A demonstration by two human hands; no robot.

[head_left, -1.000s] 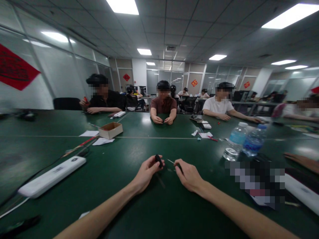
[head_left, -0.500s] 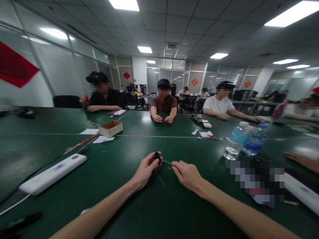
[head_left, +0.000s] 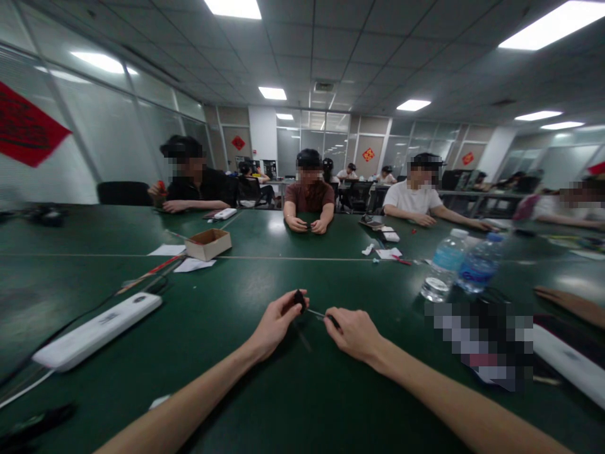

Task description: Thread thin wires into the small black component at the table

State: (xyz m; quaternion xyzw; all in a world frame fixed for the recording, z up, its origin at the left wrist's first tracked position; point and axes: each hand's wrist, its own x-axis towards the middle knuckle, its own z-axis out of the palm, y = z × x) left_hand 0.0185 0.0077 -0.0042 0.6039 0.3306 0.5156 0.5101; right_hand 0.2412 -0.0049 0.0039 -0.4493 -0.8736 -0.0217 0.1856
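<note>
Between the fingers and thumb of my left hand (head_left: 278, 320) is a small black part (head_left: 299, 300), too small to name its kind. My right hand (head_left: 354, 331) is closed around the dark handle of a screwdriver (head_left: 316, 313). Its thin metal shaft points left, and the tip meets or nearly meets the black part; I cannot tell which. Both hands are just above the green table (head_left: 255, 403), in the middle of the view.
On the left lie a white power strip (head_left: 101, 331) with cables and an open cardboard box (head_left: 208, 244) on paper. Two water bottles (head_left: 444, 265) stand to the right, near a second white strip (head_left: 570, 366) and a co-worker's hand (head_left: 571, 306). Other people sit across the table.
My right hand has turned slightly, so more of the screwdriver's dark handle and shaft shows. The left hand keeps hold of the black part, almost unmoved. The view has shifted a little.
</note>
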